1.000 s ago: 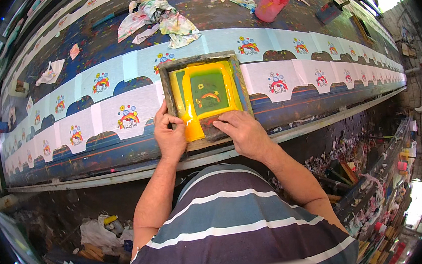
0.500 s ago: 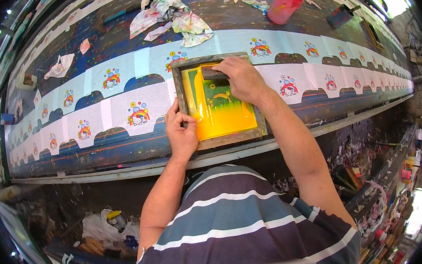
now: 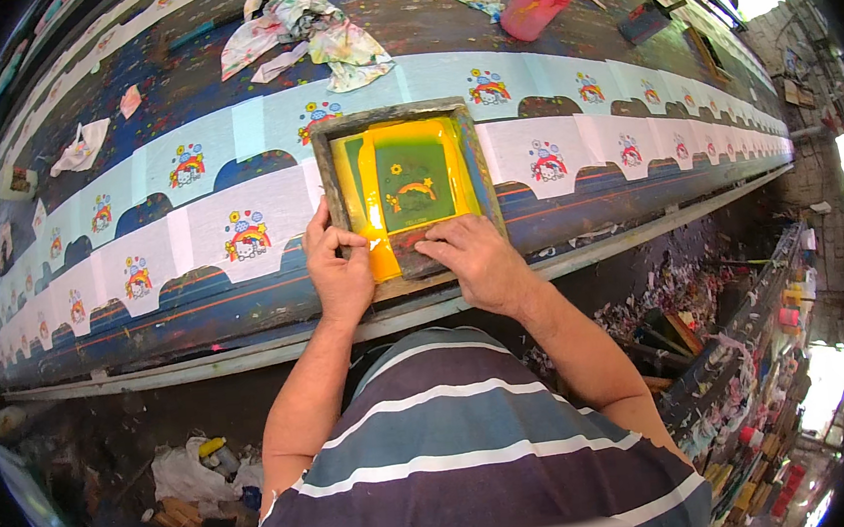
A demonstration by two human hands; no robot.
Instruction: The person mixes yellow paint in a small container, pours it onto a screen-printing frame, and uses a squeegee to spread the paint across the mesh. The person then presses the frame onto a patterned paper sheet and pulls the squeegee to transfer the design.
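A wooden-framed printing screen [image 3: 387,115] lies on the row of white fabric pieces in front of me. Yellow ink coats the edges of its mesh, and a rainbow-and-flowers stencil [image 3: 416,195] shows in the middle. My left hand [image 3: 340,271] grips the frame's left side near its close corner, thumb and forefinger pinched together. My right hand [image 3: 482,263] is closed on a dark squeegee [image 3: 413,254], which rests on the mesh at the near end. Its fingers hide part of the squeegee. To the left lies a printed white fabric piece [image 3: 246,237].
Behind the white row runs a light blue printed row [image 3: 187,164]. Farther back are a crumpled, stained cloth [image 3: 307,38], a red-pink cup [image 3: 536,5] and a dark pot [image 3: 645,21]. The table's pale edge rail [image 3: 205,360] runs close to me, with a littered shelf [image 3: 683,316] below right.
My right hand has drawn the squeegee from the screen's far end to its near end, and the stencil shows more clearly. My left hand keeps its grip. The whole view has shifted slightly.
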